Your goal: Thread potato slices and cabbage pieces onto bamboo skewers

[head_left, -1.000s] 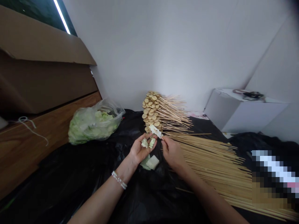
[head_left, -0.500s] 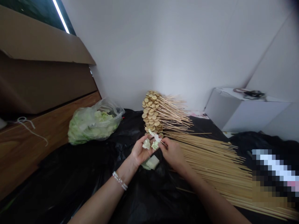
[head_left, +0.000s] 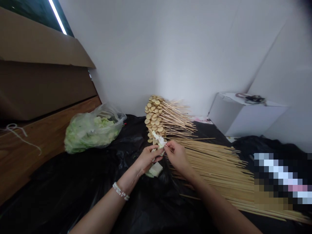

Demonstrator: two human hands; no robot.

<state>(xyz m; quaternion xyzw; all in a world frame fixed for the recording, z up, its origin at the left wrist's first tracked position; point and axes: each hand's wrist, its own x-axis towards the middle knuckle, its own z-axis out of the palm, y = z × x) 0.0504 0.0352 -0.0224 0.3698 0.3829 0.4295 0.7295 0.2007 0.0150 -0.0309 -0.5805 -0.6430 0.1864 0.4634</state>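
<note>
My left hand (head_left: 148, 157) is closed around pale green cabbage pieces (head_left: 159, 141), its fingers pressing on them. My right hand (head_left: 175, 155) pinches a thin wooden skewer beside them, and the cabbage sits at the skewer's end. Below my left hand, loose cabbage pieces (head_left: 155, 169) lie on black plastic sheeting (head_left: 143, 201). Just beyond my hands is a pile of skewered round slices (head_left: 154, 117), pale yellow, with their sticks pointing right. Bare wooden skewers (head_left: 214, 169) are spread out to the right, partly behind my right forearm.
A clear plastic bag of cut cabbage (head_left: 94, 130) rests at the left. Behind it stands a large cardboard box (head_left: 44, 87) on a wooden surface (head_left: 83, 112), with white string (head_left: 21, 139) near it. A white box (head_left: 253, 118) stands at the back right by the wall.
My left hand has turned from an open palm with cabbage on it to fingers closed around the cabbage. The view has shifted slightly to the right.
</note>
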